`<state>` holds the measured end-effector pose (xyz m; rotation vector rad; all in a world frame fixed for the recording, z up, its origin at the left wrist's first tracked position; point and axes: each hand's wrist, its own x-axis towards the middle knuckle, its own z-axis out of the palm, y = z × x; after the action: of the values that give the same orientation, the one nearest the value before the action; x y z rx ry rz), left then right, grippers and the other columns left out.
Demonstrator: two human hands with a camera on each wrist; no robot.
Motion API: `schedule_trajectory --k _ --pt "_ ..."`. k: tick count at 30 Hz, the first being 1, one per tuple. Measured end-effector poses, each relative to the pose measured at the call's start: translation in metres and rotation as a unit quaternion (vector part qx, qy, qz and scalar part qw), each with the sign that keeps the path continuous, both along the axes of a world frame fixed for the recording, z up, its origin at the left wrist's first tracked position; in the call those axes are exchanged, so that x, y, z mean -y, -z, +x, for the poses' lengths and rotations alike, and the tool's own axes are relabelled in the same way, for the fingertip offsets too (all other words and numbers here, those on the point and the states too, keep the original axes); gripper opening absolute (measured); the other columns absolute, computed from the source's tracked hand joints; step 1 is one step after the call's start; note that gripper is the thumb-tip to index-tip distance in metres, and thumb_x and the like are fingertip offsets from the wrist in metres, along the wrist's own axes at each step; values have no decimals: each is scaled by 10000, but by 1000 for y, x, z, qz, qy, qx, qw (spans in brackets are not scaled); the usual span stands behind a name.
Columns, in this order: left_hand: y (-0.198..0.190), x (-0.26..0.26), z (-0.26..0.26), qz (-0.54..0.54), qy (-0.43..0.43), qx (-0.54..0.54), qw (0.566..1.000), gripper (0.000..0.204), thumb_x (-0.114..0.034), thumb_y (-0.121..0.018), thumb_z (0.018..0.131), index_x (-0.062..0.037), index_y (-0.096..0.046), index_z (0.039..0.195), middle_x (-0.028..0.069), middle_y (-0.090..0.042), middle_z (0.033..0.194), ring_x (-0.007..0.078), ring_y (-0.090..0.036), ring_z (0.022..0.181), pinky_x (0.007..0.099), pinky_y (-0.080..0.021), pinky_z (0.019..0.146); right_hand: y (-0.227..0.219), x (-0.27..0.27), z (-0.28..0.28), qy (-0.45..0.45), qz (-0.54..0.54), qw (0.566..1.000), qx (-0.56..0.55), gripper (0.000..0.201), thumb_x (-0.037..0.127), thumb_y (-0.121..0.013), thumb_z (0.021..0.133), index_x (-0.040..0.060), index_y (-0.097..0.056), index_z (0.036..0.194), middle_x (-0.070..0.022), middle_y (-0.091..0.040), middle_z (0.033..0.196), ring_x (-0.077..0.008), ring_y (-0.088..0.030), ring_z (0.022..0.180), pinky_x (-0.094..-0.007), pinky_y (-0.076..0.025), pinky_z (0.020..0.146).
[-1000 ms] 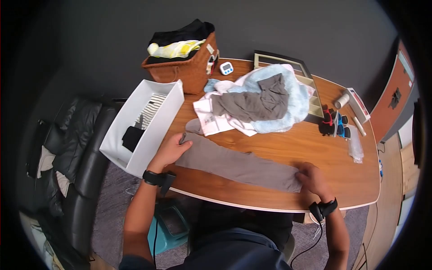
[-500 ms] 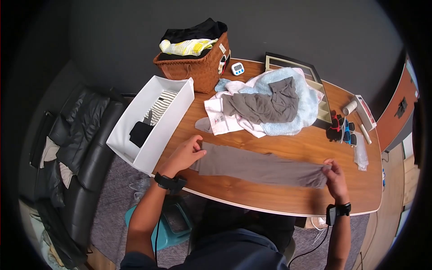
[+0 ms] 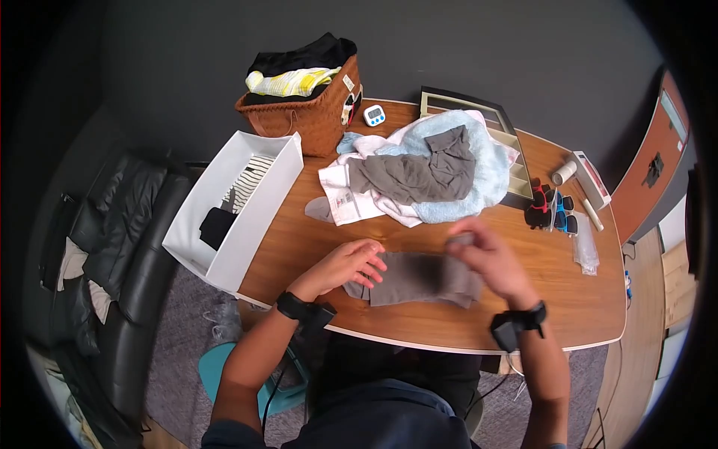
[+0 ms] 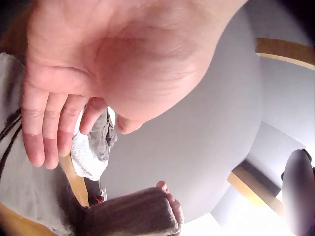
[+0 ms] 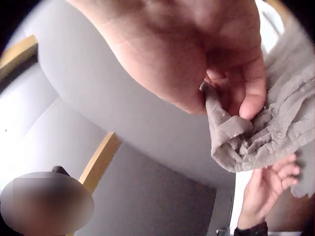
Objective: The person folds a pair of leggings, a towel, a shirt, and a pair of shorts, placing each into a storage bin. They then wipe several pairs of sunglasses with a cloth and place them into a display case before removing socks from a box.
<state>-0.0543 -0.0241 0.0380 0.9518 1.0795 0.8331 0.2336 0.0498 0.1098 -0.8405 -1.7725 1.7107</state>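
A long strip of grey ribbed-edged cloth [image 3: 407, 283], some garment folded lengthwise, lies across the front of the table. My right hand [image 3: 495, 263] pinches its right end between thumb and fingers and holds it raised, so that part doubles back over the rest. In the right wrist view the lifted hem [image 5: 229, 147] curls open below the thumb. My left hand [image 3: 342, 269] hovers at the strip's left end, fingers extended and spread, palm showing in the left wrist view. Behind the strip, another crumpled grey garment [image 3: 419, 178] rests on pink and blue towels [image 3: 490, 172].
At the left stands a white fabric bin [image 3: 262, 247] holding striped and black folded clothes. Behind it is a brown woven basket [image 3: 295, 120] heaped with clothes. A small timer [image 3: 374, 114], a divided tray [image 3: 516, 179] and sunglasses [image 3: 540, 213] sit farther back and right.
The strip lay stretched between both hands. My right hand has brought its right end up and leftward, making the strip shorter. My left hand has come off the left end, its fingers now spread.
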Motion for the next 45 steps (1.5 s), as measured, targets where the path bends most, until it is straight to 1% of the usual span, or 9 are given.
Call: schedule_trajectory --k 2,5,11,13,19,26,30,38,45 --pt "2 2 -9 -22 -17 20 999 383 -336 -461 1034 -19 -489 1247 161 -601 1092 209 -654 898 333 -564 766 14 7 -38 -90 -84 992 -34 323 58 -589 938 57 -495 1247 -28 -588 986 -93 -586 901 -232 -524 701" --pt "11 11 -30 -36 -53 -3 998 416 -358 -483 1023 -22 -468 1269 173 -590 1123 218 -653 914 343 -565 771 43 10 -55 -117 -51 991 -38 354 69 -592 942 49 -476 1276 -43 -598 1005 -105 -594 882 -245 -521 733" --pt "19 20 -38 63 -48 -132 988 439 -223 -651 943 -4 -451 1266 121 -641 1033 158 -646 828 310 -557 706 81 -19 33 55 111 984 130 340 115 -636 924 21 -511 1226 -46 -610 935 -132 -591 825 -279 -503 747" --pt "18 15 -33 103 -46 -251 961 421 -185 -693 909 6 -482 1220 90 -664 940 124 -626 775 284 -525 651 67 -13 56 133 198 933 268 350 160 -674 899 8 -533 1181 -62 -609 888 -145 -586 804 -288 -493 731" --pt "17 4 -17 179 -47 -307 934 426 -265 -729 868 2 -550 1147 124 -680 823 200 -633 709 327 -500 653 66 0 92 206 187 912 300 348 223 -689 891 -6 -562 1121 -94 -628 830 -185 -592 752 -322 -493 704" --pt "16 -6 19 206 -34 -375 903 372 -220 -714 870 0 -556 1125 96 -666 811 177 -627 699 312 -487 635 66 5 70 117 112 891 425 502 487 -608 909 -3 -624 1016 -205 -665 886 -352 -646 845 -410 -489 745" --pt "28 -13 28 275 -16 -403 873 366 -145 -696 850 -25 -546 1161 80 -620 763 191 -600 651 323 -467 600 73 4 61 123 151 902 385 537 492 -605 910 -28 -618 1040 -222 -662 898 -362 -642 886 -403 -490 779" --pt "-15 17 -6 221 -86 -307 922 258 -15 -633 858 -21 -566 1107 4 -511 725 57 -486 591 241 -416 545 74 3 55 120 131 913 368 527 484 -598 916 -30 -639 1029 -233 -673 927 -364 -648 904 -405 -496 796" --pt "23 30 -39 217 -85 -414 880 198 -50 -638 831 -25 -603 1025 51 -546 685 141 -525 575 296 -439 552 51 11 20 82 148 873 457 596 551 -579 898 -27 -652 1024 -210 -679 934 -379 -644 919 -422 -495 800"
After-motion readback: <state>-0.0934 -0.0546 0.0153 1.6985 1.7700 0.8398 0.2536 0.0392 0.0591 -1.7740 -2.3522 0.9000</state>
